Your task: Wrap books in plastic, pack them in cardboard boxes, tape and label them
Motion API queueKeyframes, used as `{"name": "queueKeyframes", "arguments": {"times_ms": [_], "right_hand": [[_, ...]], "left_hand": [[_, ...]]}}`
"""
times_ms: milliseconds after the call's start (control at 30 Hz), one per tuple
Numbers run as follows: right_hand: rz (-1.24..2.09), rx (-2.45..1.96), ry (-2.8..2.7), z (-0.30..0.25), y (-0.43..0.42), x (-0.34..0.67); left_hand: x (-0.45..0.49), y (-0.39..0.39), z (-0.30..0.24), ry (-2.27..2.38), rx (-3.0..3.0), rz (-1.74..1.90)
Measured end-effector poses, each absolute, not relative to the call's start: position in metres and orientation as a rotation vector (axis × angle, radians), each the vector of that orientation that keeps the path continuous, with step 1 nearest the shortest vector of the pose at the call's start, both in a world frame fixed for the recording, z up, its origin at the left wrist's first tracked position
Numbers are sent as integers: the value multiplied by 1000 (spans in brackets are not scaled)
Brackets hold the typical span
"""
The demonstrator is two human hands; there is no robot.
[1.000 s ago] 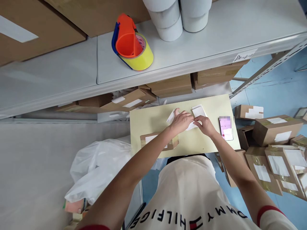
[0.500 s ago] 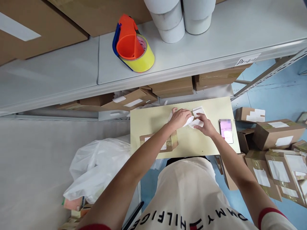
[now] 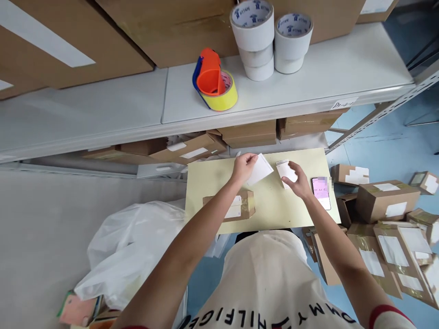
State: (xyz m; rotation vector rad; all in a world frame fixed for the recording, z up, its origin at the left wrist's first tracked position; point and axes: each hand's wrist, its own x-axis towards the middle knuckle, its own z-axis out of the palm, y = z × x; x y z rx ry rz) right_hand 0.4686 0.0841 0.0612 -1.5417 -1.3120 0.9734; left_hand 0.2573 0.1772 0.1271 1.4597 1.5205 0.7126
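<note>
My left hand point(image 3: 244, 167) pinches a white paper label point(image 3: 260, 169) by its left edge, holding it over the cream tabletop point(image 3: 267, 205). On the right, a small stack of white labels point(image 3: 285, 172) lies on the table. My right hand point(image 3: 299, 183) is at that stack, thumb and fingers apart over its right side and hiding part of it. Partly behind my left forearm, a small taped cardboard box point(image 3: 246, 205) with a white label rests on the tabletop. A phone point(image 3: 321, 194) with a pink screen lies to the right of my right hand.
Above the table, a grey shelf point(image 3: 192, 116) carries an orange tape dispenser point(image 3: 209, 82), stacked white tape rolls point(image 3: 254, 45) and large cartons point(image 3: 192, 27). Labelled boxes point(image 3: 387, 201) are piled on the floor at right. A white plastic bag point(image 3: 133, 242) sits at left.
My hands have moved apart. The label in my left hand has come away leftward from the stack and now shows flat. My right hand's fingers have spread. The view has tilted upward.
</note>
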Motion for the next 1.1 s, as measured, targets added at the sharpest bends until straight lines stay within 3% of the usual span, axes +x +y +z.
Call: {"name": "queueKeyframes", "arguments": {"times_ms": [200, 433, 633, 767, 1100], "right_hand": [[1326, -1283, -1075, 107, 62, 413], [987, -1421, -1081, 129, 17, 392], [216, -1561, -1429, 158, -34, 330], [232, -1387, -1850, 172, -64, 277], [151, -1408, -1854, 166, -99, 237]], "left_hand": [[254, 125, 151, 1296, 1333, 779], [184, 55, 164, 1043, 1096, 678], [151, -1, 156, 1045, 965, 848], [129, -26, 166, 936, 905, 896], [83, -63, 174, 757, 705, 914]]}}
